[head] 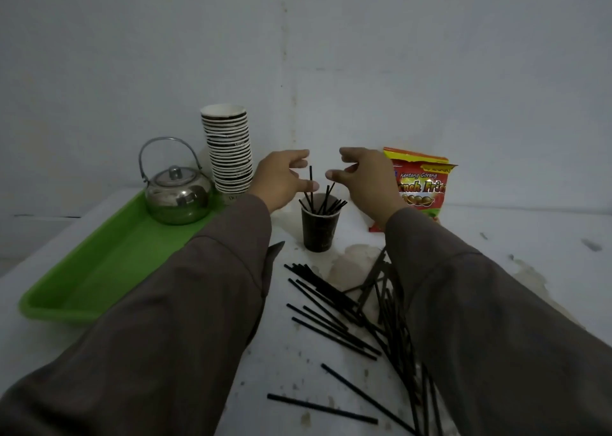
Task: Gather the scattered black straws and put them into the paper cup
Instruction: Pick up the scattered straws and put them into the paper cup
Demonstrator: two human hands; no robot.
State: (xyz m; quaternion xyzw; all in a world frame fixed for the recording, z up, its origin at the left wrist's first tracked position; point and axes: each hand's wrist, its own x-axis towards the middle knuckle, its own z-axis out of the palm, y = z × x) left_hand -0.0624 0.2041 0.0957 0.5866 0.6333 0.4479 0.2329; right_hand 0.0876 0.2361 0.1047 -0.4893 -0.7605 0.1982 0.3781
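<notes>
**Many straws left on the tabletop, hands spread over a light cup**

Several black straws already stood in the dark paper cup, leaning against its rim at loose angles, one of them poking up taller than the rest. Far more lay in a scattered heap on the tabletop, on the near side of the cup, with a few strays nearer still.

Both hands hovered above the cup's mouth. The left hand sat up and to the left of the rim, its fingers curled and spread, the thumb just beside the tallest straw; whether it touched that straw could not be told. The right hand sat up and to the right of the rim, its fingers likewise spread, holding nothing that showed.

The likeliest trouble was the cup itself. It looked light and narrow, and the leaning straws put their weight on one side of the rim, so a knock from a hand or a wide sleeve could tip it and spill them. The right sleeve hung over part of the heap near the cup and could drag straws off the tabletop.
</notes>
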